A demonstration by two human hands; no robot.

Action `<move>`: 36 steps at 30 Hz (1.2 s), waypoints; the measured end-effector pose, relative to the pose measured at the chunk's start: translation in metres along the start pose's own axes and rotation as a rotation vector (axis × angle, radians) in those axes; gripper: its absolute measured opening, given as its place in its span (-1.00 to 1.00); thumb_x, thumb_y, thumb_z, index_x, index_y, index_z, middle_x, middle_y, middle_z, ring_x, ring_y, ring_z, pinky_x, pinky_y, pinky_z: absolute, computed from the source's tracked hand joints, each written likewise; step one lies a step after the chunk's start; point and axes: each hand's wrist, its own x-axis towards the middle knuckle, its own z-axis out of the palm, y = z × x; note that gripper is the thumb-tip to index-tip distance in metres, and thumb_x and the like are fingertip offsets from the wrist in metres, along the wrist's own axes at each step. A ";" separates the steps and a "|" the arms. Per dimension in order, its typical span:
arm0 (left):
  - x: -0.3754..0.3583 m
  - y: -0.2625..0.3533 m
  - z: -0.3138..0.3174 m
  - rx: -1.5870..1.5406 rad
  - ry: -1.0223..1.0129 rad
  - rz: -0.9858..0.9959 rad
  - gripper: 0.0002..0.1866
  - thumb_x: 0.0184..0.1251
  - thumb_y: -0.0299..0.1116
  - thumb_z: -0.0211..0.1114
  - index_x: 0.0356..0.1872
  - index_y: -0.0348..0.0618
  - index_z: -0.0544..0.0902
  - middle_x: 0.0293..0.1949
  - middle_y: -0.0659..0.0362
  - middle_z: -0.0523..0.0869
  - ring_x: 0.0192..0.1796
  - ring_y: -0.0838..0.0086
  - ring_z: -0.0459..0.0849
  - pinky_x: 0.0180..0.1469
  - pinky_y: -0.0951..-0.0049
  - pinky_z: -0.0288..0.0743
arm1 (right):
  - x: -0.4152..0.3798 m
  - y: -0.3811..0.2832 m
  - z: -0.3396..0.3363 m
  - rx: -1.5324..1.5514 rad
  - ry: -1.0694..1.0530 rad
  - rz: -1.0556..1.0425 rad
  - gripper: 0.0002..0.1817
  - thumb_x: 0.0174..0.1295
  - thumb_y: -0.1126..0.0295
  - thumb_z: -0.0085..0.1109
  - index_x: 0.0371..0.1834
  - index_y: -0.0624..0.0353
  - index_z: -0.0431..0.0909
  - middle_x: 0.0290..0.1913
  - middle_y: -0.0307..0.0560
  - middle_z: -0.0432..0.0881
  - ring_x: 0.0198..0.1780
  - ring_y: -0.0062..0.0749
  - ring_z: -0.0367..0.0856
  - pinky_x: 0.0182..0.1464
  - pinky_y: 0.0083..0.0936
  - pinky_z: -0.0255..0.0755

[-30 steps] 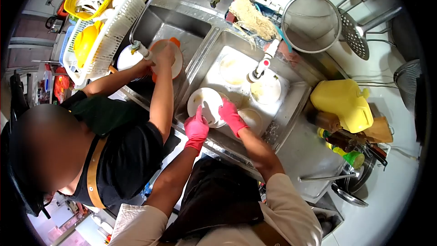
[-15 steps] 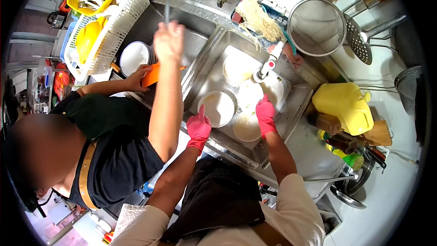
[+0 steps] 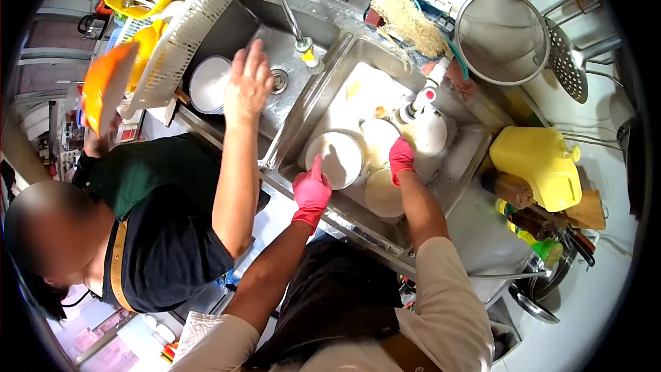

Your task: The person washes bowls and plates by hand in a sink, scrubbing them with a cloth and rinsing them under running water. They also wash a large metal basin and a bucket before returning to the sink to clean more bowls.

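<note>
My left hand (image 3: 312,193), in a pink rubber glove, is closed on the near rim of a white bowl (image 3: 340,157), with one digit laid over its inside. My right hand (image 3: 401,160), gloved the same, is closed at the right edge of another white bowl (image 3: 379,139); its fingertips are hidden. Around them in the right sink basin (image 3: 318,100) lie a third bowl (image 3: 385,194) near my right wrist and a dish (image 3: 428,132) below the white tap (image 3: 420,103). Cloudy water with food bits surrounds the dishes.
At left, a person (image 3: 165,213) holds an orange dish (image 3: 103,86) and reaches over the left basin (image 3: 296,93), where white bowls (image 3: 208,83) stand. A dish rack (image 3: 182,31) is behind. Right are a yellow jug (image 3: 533,165), bottles and a strainer (image 3: 502,36).
The person beside me has lifted the orange dish from the sink edge up to the left. My view has shifted slightly. Both my hands stay at their bowls.
</note>
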 end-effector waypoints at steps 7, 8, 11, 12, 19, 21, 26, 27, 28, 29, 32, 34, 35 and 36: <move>0.001 0.002 -0.004 0.100 -0.153 -0.039 -0.42 0.13 -0.36 0.15 0.26 0.01 0.35 -0.14 0.19 0.72 -0.27 0.24 0.67 -0.10 0.26 0.45 | 0.001 0.032 0.005 -0.071 -0.362 -0.046 -0.69 0.24 0.27 -0.11 -0.15 0.13 0.62 -0.12 0.05 0.66 -0.10 -0.07 0.65 -0.11 -0.19 0.53; -0.001 0.001 -0.004 0.101 -0.153 -0.039 -0.42 0.13 -0.36 0.15 0.26 0.01 0.35 -0.14 0.19 0.72 -0.27 0.24 0.67 -0.10 0.26 0.45 | 0.006 0.038 0.013 -0.090 -0.479 -0.009 -0.70 0.22 0.28 -0.08 -0.14 0.06 0.65 -0.10 0.01 0.67 -0.07 -0.08 0.65 -0.11 -0.17 0.53; 0.001 0.004 -0.006 0.081 -0.127 -0.027 -0.42 0.12 -0.38 0.15 0.27 0.01 0.34 -0.15 0.17 0.72 -0.27 0.24 0.67 -0.10 0.25 0.45 | -0.012 -0.004 -0.036 -0.116 -0.377 -0.447 -0.67 0.22 0.24 -0.11 -0.31 0.13 0.68 -0.16 0.10 0.65 -0.09 -0.05 0.64 -0.12 -0.15 0.52; 0.000 0.005 -0.006 0.078 -0.132 -0.029 -0.42 0.12 -0.38 0.15 0.27 0.01 0.34 -0.15 0.17 0.72 -0.27 0.24 0.67 -0.10 0.25 0.45 | -0.018 -0.028 -0.060 0.001 -0.279 -0.512 -0.66 0.22 0.18 -0.09 -0.34 0.15 0.65 -0.20 0.14 0.64 -0.13 0.00 0.62 -0.14 -0.15 0.49; 0.000 0.002 -0.003 0.098 -0.103 -0.004 -0.43 0.13 -0.37 0.15 0.25 -0.01 0.34 -0.16 0.17 0.72 -0.28 0.23 0.66 -0.11 0.23 0.46 | -0.065 -0.123 -0.043 0.036 0.188 -0.368 -0.91 0.13 0.39 0.05 -0.41 0.12 0.54 -0.42 -0.04 0.63 -0.52 -0.30 0.63 -0.61 -0.25 0.41; -0.002 0.001 -0.002 0.104 -0.117 -0.015 -0.43 0.13 -0.36 0.15 0.25 0.00 0.34 -0.16 0.18 0.72 -0.28 0.23 0.67 -0.11 0.24 0.46 | -0.074 -0.124 -0.049 -0.045 0.117 -0.361 -0.88 0.12 0.38 0.04 -0.36 0.14 0.54 -0.41 -0.04 0.62 -0.48 -0.28 0.63 -0.57 -0.29 0.42; 0.001 0.003 -0.003 0.108 -0.134 -0.035 -0.42 0.13 -0.35 0.15 0.26 0.02 0.34 -0.16 0.20 0.72 -0.28 0.24 0.67 -0.11 0.25 0.46 | -0.088 -0.120 -0.070 -0.248 0.160 -0.448 -0.80 0.12 0.34 -0.02 -0.27 0.15 0.55 -0.39 -0.07 0.59 -0.48 -0.32 0.61 -0.63 -0.31 0.34; 0.001 0.003 -0.003 0.117 -0.130 -0.037 -0.42 0.13 -0.35 0.15 0.26 0.02 0.34 -0.16 0.20 0.72 -0.28 0.24 0.67 -0.11 0.25 0.46 | -0.090 -0.118 -0.064 -0.251 0.161 -0.449 -0.80 0.12 0.34 -0.02 -0.27 0.15 0.55 -0.39 -0.07 0.59 -0.48 -0.32 0.61 -0.63 -0.31 0.34; 0.000 0.003 -0.003 0.128 -0.126 -0.038 -0.43 0.13 -0.35 0.15 0.25 0.02 0.34 -0.16 0.21 0.72 -0.29 0.25 0.67 -0.11 0.26 0.46 | -0.092 -0.115 -0.050 -0.271 0.238 -0.433 -0.78 0.11 0.32 -0.01 -0.24 0.15 0.54 -0.40 -0.09 0.58 -0.48 -0.33 0.61 -0.62 -0.32 0.35; -0.002 0.003 -0.003 0.126 -0.127 -0.035 -0.43 0.13 -0.35 0.15 0.25 0.02 0.34 -0.16 0.21 0.72 -0.29 0.25 0.67 -0.11 0.26 0.46 | -0.093 -0.112 -0.037 -0.289 0.314 -0.414 -0.76 0.10 0.29 0.00 -0.22 0.15 0.53 -0.41 -0.11 0.57 -0.48 -0.35 0.61 -0.62 -0.33 0.36; 0.002 0.004 -0.002 0.110 -0.149 -0.034 -0.42 0.13 -0.35 0.15 0.26 0.02 0.34 -0.16 0.21 0.72 -0.29 0.24 0.67 -0.11 0.26 0.45 | -0.099 -0.124 -0.054 -0.172 0.177 -0.311 -0.69 0.06 0.28 0.05 -0.15 0.16 0.49 -0.34 -0.05 0.61 -0.48 -0.33 0.61 -0.60 -0.33 0.39; -0.001 0.002 -0.002 0.122 -0.100 -0.001 -0.42 0.12 -0.37 0.15 0.26 0.01 0.34 -0.17 0.21 0.73 -0.32 0.24 0.68 -0.14 0.25 0.47 | -0.100 -0.125 -0.075 -0.071 0.063 -0.282 -0.65 0.02 0.31 0.10 -0.09 0.16 0.45 -0.29 0.13 0.64 -0.44 -0.23 0.64 -0.55 -0.25 0.46; -0.002 0.002 -0.001 0.123 -0.104 0.004 -0.42 0.12 -0.37 0.15 0.26 0.01 0.34 -0.17 0.21 0.73 -0.32 0.24 0.68 -0.14 0.25 0.47 | -0.098 -0.123 -0.083 0.105 -0.066 -0.286 -0.65 0.02 0.33 0.09 -0.09 0.18 0.46 -0.29 0.20 0.63 -0.39 -0.12 0.65 -0.47 -0.20 0.48; -0.001 0.001 0.000 0.108 -0.098 0.005 -0.42 0.12 -0.37 0.16 0.25 0.00 0.35 -0.17 0.22 0.73 -0.34 0.23 0.67 -0.15 0.24 0.47 | -0.095 -0.119 -0.088 0.280 -0.190 -0.287 -0.65 0.01 0.35 0.09 -0.09 0.20 0.47 -0.29 0.27 0.62 -0.35 -0.01 0.65 -0.39 -0.15 0.51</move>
